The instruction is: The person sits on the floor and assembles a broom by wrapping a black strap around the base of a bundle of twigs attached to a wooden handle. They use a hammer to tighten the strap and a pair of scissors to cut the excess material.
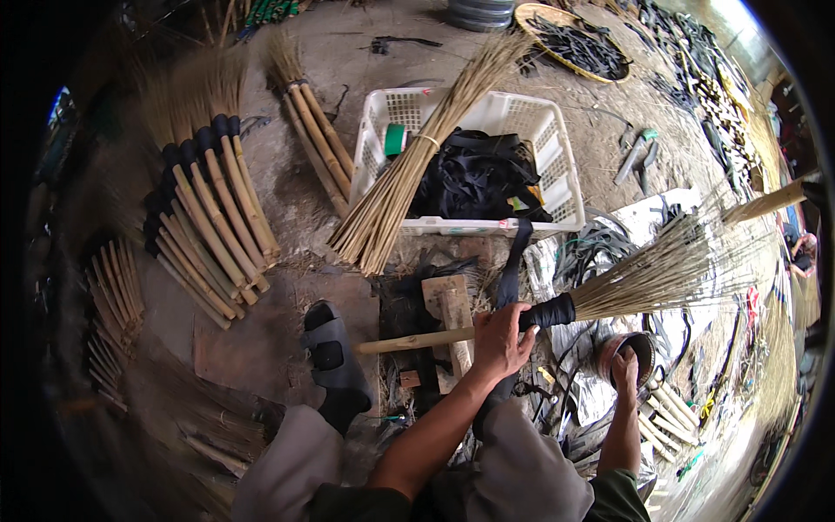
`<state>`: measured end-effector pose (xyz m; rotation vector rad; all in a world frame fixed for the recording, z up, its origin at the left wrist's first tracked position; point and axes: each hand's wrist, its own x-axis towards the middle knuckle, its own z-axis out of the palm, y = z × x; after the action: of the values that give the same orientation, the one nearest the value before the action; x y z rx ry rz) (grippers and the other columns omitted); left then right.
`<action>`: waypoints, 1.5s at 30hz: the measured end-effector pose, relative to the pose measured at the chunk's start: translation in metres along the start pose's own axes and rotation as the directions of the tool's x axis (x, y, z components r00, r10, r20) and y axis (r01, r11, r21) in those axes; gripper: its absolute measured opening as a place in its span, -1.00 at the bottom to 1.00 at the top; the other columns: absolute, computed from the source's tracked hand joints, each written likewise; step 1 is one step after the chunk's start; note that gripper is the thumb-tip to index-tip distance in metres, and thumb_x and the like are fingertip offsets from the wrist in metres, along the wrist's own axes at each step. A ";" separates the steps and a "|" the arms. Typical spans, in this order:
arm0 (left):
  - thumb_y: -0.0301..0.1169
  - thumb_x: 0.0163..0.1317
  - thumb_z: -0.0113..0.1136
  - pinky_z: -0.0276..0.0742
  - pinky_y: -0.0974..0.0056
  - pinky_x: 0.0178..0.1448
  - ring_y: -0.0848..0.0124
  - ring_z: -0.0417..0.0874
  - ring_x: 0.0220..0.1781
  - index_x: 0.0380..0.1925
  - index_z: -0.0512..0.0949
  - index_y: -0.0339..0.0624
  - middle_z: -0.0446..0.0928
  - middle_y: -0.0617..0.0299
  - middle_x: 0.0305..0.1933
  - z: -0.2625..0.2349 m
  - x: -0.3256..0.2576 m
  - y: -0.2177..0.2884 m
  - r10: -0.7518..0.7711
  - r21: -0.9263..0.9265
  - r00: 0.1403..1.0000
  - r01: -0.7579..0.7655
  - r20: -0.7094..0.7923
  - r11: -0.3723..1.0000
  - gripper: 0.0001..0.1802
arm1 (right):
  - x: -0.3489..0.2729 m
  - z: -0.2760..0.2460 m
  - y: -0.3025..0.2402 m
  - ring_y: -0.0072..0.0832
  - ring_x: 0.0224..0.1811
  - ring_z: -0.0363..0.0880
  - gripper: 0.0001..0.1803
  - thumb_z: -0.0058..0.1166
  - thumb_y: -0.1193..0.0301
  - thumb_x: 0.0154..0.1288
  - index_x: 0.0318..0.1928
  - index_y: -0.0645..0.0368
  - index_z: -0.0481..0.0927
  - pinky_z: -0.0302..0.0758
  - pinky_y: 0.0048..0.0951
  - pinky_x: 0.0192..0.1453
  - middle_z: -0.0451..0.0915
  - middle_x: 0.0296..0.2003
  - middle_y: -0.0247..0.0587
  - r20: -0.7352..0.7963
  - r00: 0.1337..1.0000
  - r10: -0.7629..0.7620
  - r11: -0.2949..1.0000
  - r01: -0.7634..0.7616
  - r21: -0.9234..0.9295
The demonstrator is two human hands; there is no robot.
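My left hand (504, 342) is closed round the pale handle of a stick broom, just below its black wrapped binding (554, 311). The broom lies sideways, its thin bristles (665, 270) fanning out to the right and its bare handle end pointing left. A black strip (513, 265) hangs from the white basket toward this hand. My right hand (624, 367) dips into the mouth of a round reddish tin (604, 358). Its fingertips are partly hidden inside, so I cannot see whether they hold anything. Under the broom handle sits a wooden block (454, 317).
The white plastic basket (570, 187) holds black strips, with a loose stick bundle (417, 161) across it. Brooms (213, 217) stand in rows at left. A sickle-like tool (635, 157), a round tray (522, 17) and cut bamboo pieces (668, 422) lie at right. My sandalled foot (335, 357) is nearby.
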<state>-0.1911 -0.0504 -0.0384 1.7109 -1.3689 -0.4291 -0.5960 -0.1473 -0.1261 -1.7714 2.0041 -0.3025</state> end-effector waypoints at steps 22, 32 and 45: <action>-0.24 0.29 0.32 0.33 0.00 0.10 0.15 0.69 -0.06 0.10 0.49 -0.05 0.65 0.18 -0.12 0.002 -0.002 0.000 -0.030 -0.040 0.999 0.029 -0.021 0.999 -0.58 | -0.007 -0.013 -0.018 0.24 0.01 0.66 -0.56 0.02 0.08 0.45 -0.08 0.25 0.63 0.53 0.15 0.09 0.68 -0.11 0.32 0.022 1.000 0.006 0.939 0.002 -0.343; -0.27 0.33 0.31 0.22 0.01 0.32 0.21 0.63 0.11 0.20 0.48 -0.05 0.61 0.20 0.05 0.009 -0.006 -0.002 -0.014 0.040 1.000 0.014 0.015 0.999 -0.54 | -0.070 -0.044 -0.131 -0.13 -0.29 0.70 -0.82 0.19 0.34 0.39 -0.14 0.19 0.62 0.56 -0.16 -0.14 0.71 -0.32 -0.04 -0.303 0.949 -0.089 0.994 0.106 0.039; -0.18 0.43 0.23 0.16 0.05 0.38 0.26 0.65 0.18 0.16 0.48 -0.08 0.64 0.21 0.20 0.012 -0.006 -0.004 -0.031 -0.018 1.000 0.031 0.003 0.999 -0.60 | -0.101 0.029 -0.284 -0.04 -0.19 0.68 -0.86 0.26 0.41 0.32 -0.17 0.17 0.61 0.58 -0.12 -0.06 0.67 -0.29 -0.09 -0.099 0.894 -0.437 0.863 0.448 0.233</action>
<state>-0.1988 -0.0498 -0.0497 1.7190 -1.3382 -0.4608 -0.3236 -0.0881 -0.0066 -2.0504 1.4779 -0.7103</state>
